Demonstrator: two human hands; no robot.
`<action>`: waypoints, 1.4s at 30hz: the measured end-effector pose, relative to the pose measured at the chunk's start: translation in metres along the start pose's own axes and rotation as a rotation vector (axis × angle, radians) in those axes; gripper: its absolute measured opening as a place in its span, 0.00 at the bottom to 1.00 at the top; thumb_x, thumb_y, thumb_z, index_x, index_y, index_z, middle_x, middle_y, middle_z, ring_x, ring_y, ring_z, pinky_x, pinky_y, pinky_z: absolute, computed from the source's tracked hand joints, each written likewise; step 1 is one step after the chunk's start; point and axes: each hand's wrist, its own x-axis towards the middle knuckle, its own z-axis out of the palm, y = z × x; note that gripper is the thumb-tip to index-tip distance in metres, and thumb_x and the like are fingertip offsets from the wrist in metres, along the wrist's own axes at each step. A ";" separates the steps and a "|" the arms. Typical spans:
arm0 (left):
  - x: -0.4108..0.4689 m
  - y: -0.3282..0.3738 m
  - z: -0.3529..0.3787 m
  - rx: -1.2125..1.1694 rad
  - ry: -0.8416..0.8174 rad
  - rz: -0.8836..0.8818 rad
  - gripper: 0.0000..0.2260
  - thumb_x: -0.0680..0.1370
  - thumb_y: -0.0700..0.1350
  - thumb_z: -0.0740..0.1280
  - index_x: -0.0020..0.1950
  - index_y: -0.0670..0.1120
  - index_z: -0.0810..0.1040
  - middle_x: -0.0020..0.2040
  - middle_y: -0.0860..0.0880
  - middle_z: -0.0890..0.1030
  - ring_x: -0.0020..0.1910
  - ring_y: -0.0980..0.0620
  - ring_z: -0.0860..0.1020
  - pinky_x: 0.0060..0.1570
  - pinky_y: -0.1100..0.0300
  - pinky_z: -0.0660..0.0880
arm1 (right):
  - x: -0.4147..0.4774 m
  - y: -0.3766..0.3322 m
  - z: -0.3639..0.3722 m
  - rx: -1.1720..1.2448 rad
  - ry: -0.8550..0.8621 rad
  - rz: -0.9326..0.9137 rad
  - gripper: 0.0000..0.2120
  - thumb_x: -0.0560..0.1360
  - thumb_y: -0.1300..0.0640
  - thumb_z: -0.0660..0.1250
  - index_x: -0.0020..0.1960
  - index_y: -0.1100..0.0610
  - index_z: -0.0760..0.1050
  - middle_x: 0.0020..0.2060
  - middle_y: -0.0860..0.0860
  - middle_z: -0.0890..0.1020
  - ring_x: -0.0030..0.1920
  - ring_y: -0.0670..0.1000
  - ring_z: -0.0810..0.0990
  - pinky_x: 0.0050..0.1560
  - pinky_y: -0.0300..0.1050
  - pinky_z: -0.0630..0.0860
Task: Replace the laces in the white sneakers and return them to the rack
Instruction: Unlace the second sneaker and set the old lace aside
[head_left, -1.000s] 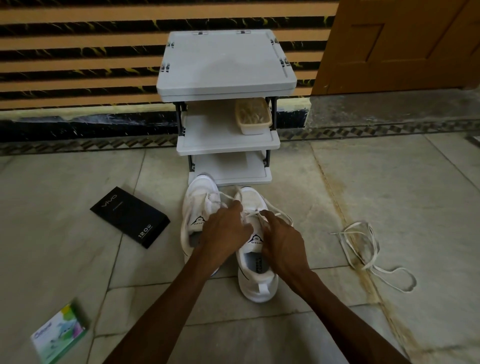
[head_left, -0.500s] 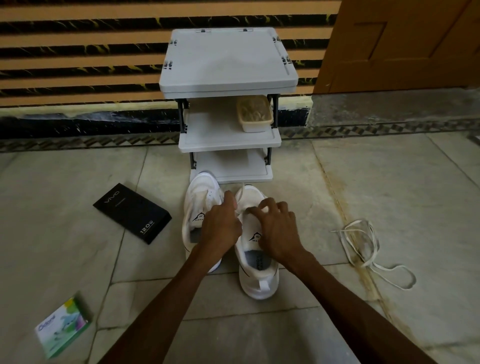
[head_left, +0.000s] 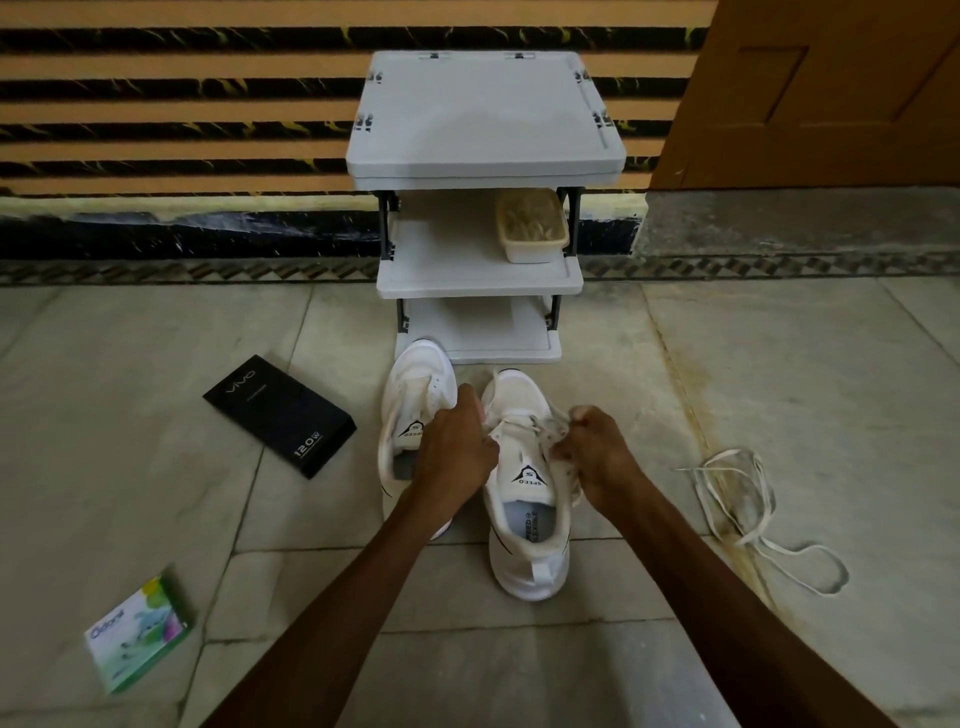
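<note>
Both hands — left hand, right hand — grip pinched shut on right sneaker lace

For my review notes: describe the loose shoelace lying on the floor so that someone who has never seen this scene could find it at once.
Start at the white three-shelf rack against the striped wall, then look down to the sneaker both hands are working on. Right of it, apart on the bare floor tiles, the loose shoelace lies in a tangled heap of flat off-white loops, the only lace not on a shoe.
</note>
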 end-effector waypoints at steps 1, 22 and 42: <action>0.001 0.001 0.001 -0.007 -0.002 0.011 0.13 0.75 0.41 0.67 0.54 0.45 0.65 0.41 0.48 0.72 0.41 0.46 0.75 0.32 0.58 0.64 | -0.004 -0.003 0.002 -0.201 -0.023 -0.126 0.15 0.70 0.74 0.61 0.40 0.54 0.68 0.39 0.54 0.75 0.39 0.52 0.75 0.32 0.43 0.75; 0.001 0.002 0.003 0.032 0.002 0.032 0.16 0.75 0.41 0.68 0.59 0.41 0.67 0.47 0.41 0.79 0.45 0.42 0.79 0.36 0.57 0.67 | 0.008 -0.070 -0.007 0.713 0.037 -0.029 0.12 0.76 0.70 0.55 0.39 0.61 0.73 0.33 0.54 0.77 0.36 0.50 0.75 0.41 0.42 0.75; -0.001 0.000 0.008 0.036 0.043 0.025 0.14 0.75 0.41 0.68 0.57 0.42 0.68 0.48 0.41 0.78 0.46 0.42 0.79 0.37 0.57 0.67 | -0.008 -0.101 0.001 0.548 -0.119 -0.179 0.09 0.76 0.69 0.58 0.41 0.59 0.73 0.38 0.54 0.77 0.39 0.51 0.77 0.42 0.43 0.80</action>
